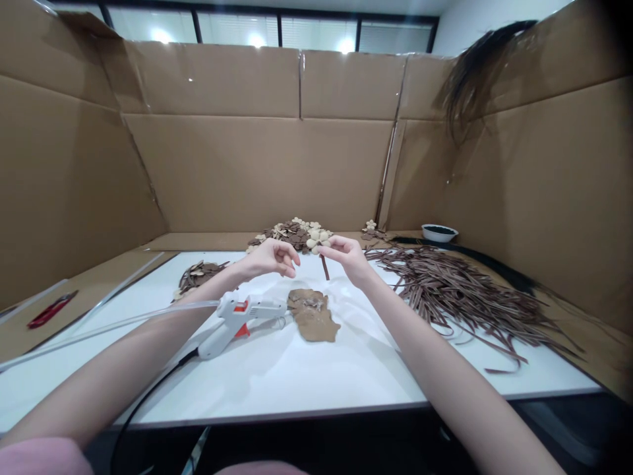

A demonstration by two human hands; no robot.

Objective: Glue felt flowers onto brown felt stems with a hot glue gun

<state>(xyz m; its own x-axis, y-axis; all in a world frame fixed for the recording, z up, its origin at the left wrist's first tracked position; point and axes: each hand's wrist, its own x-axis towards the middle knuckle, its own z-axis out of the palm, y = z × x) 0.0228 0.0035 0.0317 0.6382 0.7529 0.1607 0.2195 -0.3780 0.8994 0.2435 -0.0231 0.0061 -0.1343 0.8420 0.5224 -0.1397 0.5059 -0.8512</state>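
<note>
Between the thumb and fingers of my right hand (349,256) is a cream flower (319,241), held upright over the table. A brown strip (325,268) hangs below it like a stem; whether the two are joined I cannot tell. My left hand (274,257) is to the left of the flower, its fingers loosely bent and apart, with nothing visible in them. Beneath both hands, a torn brown piece of cardboard (316,320) lies on the white tabletop (346,379). The nozzle of a white glue gun (230,326) points at the cardboard's left edge.
Cream and brown flower cutouts (291,232) are heaped at the back, with a smaller pile (198,276) on the left. Many brown strips (459,293) spread over the right side. A white bowl (440,233), a red cutter (52,311) and cardboard walls (262,165) surround the table.
</note>
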